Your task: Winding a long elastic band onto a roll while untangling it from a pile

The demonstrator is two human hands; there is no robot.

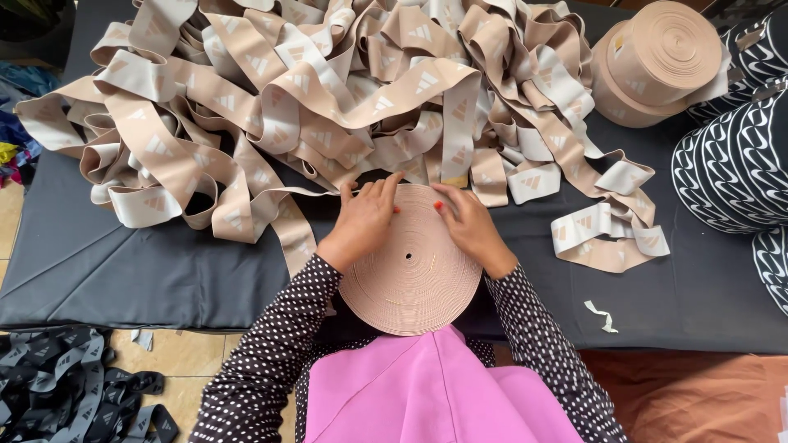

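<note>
A flat, tightly wound roll of beige elastic band point(410, 271) lies against my lap at the front edge of a dark mat point(148, 271). My left hand point(361, 221) rests on the roll's upper left face, fingers spread toward the rim. My right hand point(469, 226) presses the upper right rim, fingers curled on the band. A loose strip point(283, 226) runs from the roll's top left into a big tangled heap of the same beige and grey patterned band point(328, 90) that covers the mat's far half.
Two finished beige rolls point(657, 61) are stacked at the back right. Black rolls with white wavy pattern point(735, 164) stand at the right edge. A heap of black and grey band point(66, 394) lies on the tiled floor at the lower left. A small scrap point(602, 316) lies on the mat.
</note>
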